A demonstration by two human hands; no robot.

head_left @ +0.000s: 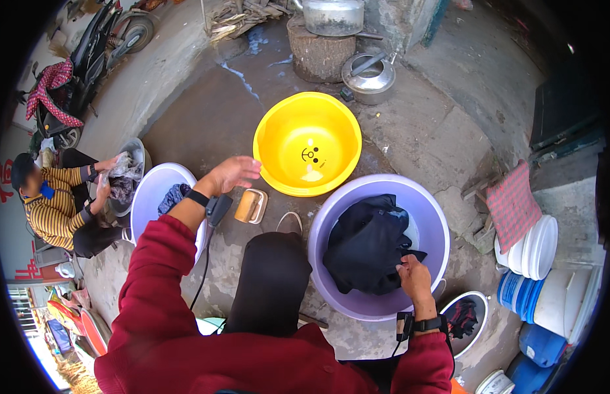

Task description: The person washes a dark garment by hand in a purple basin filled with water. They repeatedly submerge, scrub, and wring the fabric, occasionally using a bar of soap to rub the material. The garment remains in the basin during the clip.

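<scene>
Dark wet cloth (366,246) lies heaped in a large purple plastic basin (435,216) with some water in it. At the heap's lower right edge, my right hand (414,278) pinches a corner of this cloth. My left hand (233,173) is raised with its fingers apart and holds nothing, just left of the yellow plastic basin (307,143), which has a face printed on its bottom. Below that hand, on the ground, is a brush (250,206) beside or on a pale dish. A patterned blue cloth (174,197) lies in a pale purple basin (162,172), partly hidden by my left forearm.
A person (56,212) in a striped top handles wet cloth over a metal basin (143,152) at the left. Metal kettles, one on a tree stump (320,54), stand beyond the yellow basin. A small basin (482,315) with dark-red cloth and several buckets are at the right.
</scene>
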